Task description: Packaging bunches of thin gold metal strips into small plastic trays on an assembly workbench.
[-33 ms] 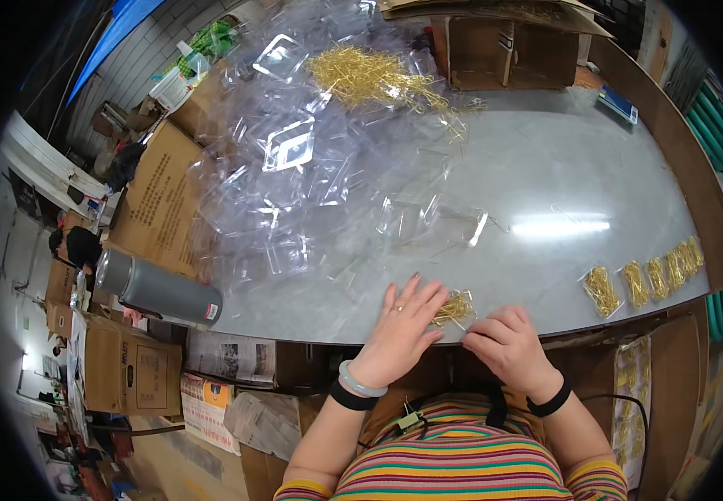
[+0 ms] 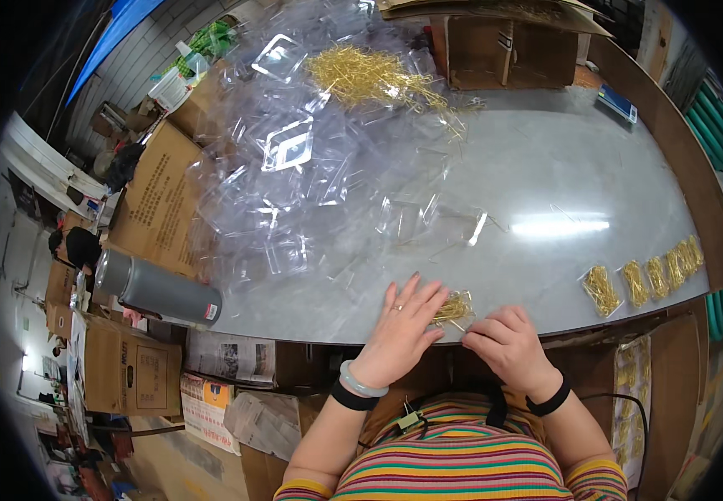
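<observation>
Near the front edge of the grey table lies a small clear plastic bag of gold wire pieces (image 2: pixel 455 307); the wires look like thin hooks or pins. My left hand (image 2: pixel 403 324) rests flat over its left side, fingers stretched and spread, a ring on one finger. On the other side, my right hand (image 2: pixel 505 344) has its fingers curled and pinched together at the bag's near right edge. A pale narrow strip, seemingly that edge, runs to the fingertips. The pinched part itself is mostly hidden by the fingers.
Clear plastic bags (image 2: pixel 282 192) form a large heap at left, with a pile of gold wires (image 2: pixel 370 75) on top. Several filled bags (image 2: pixel 602 292) line the right edge. A grey bottle (image 2: pixel 161 288) lies at the left edge; an open cardboard box (image 2: pixel 537 63) stands behind.
</observation>
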Tool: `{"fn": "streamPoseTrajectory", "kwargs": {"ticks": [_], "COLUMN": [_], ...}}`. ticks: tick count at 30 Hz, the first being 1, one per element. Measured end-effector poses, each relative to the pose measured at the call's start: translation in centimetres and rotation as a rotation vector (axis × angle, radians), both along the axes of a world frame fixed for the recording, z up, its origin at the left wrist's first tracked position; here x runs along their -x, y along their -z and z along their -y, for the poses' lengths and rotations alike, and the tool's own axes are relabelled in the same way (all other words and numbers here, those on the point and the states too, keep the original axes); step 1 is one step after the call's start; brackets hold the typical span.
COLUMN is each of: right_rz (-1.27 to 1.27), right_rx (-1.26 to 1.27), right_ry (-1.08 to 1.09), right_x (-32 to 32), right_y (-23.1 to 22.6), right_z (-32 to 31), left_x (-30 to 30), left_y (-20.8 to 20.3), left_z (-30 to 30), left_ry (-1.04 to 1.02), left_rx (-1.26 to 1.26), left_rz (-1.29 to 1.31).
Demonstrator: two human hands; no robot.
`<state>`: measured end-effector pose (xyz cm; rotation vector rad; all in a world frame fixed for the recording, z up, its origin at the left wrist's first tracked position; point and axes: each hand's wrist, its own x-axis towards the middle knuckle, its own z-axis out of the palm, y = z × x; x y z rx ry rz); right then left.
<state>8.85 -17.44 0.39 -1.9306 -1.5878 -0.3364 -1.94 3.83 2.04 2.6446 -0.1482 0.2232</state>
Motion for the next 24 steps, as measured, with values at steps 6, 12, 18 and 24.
{"fn": "streamPoseTrajectory", "kwargs": {"ticks": [6, 12, 18, 24], "right_rz": [-0.071, -0.296, -0.107, -0.079], "right_rx": [0.0, -0.116, -0.041, -0.111], "right_ry": [-0.031, 0.23, 0.171, 0.144], "right_x": [-0.6, 0.2, 1.0, 1.2], "right_y": [-0.2, -0.9, -1.0, 0.5], "right_z": [0.0, -0.8, 0.0, -1.3], "left_x": [-0.4, -0.7, -0.5, -0.6], "left_y": [1.0, 1.4, 1.5, 0.9], "left_z": [1.3, 2.0, 2.1, 2.2], "left_ry": [-0.049, -0.07, -0.081, -0.071], "left_rx": [0.081, 0.1, 0.12, 0.091], "left_rz": [0.11, 0.152, 0.152, 0.151]}}
